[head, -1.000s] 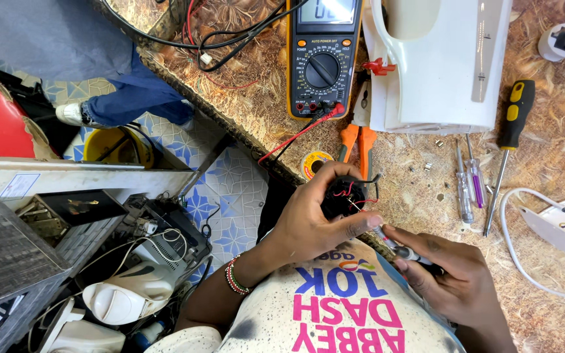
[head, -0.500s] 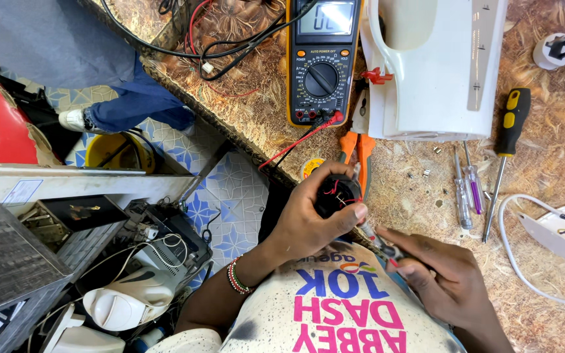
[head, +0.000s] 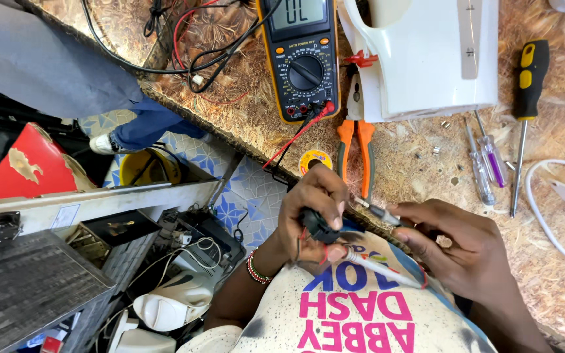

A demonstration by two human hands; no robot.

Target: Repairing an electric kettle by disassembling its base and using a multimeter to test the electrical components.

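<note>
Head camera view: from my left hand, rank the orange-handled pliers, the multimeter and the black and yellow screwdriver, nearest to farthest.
From the left hand, which grips a small black part:
1. Orange-handled pliers, just above the hand, slightly to the right.
2. Multimeter, farther up the bench, right above the hand.
3. Black and yellow screwdriver, far off on the right side of the bench.

Bright, even daylight, soft shadows, sharp focus throughout, slight wide-angle bending at the edges.
</note>
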